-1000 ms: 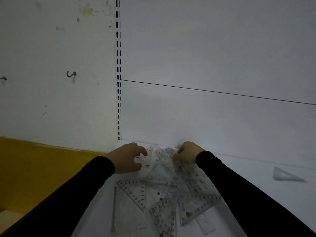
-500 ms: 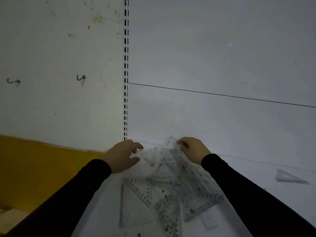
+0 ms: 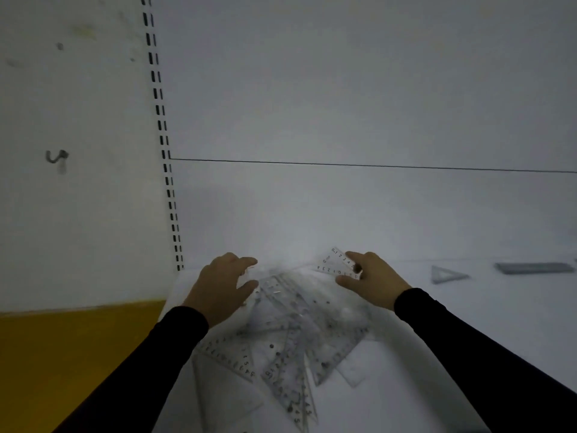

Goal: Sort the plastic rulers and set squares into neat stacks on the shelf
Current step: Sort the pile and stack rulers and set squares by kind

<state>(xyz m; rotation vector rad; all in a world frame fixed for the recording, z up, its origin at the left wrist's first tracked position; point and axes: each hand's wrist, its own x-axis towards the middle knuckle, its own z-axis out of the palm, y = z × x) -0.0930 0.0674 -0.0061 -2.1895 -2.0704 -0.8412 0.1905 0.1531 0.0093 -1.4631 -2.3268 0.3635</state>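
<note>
A clear set square [image 3: 338, 264] is pinched by the right hand [image 3: 373, 281] above the shelf's [image 3: 468, 314] jumbled pile [image 3: 290, 339], the left hand [image 3: 223, 287] apparently spread empty; thin, slippery plastic is best gripped by edges.

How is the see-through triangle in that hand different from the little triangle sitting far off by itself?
The held set square is pinched in the right hand and tilted up; the lone set square lies flat on the shelf, untouched. The held one shows printed numbers; the lone one looks greyer, its markings unreadable. Both are clear plastic triangles.
</note>
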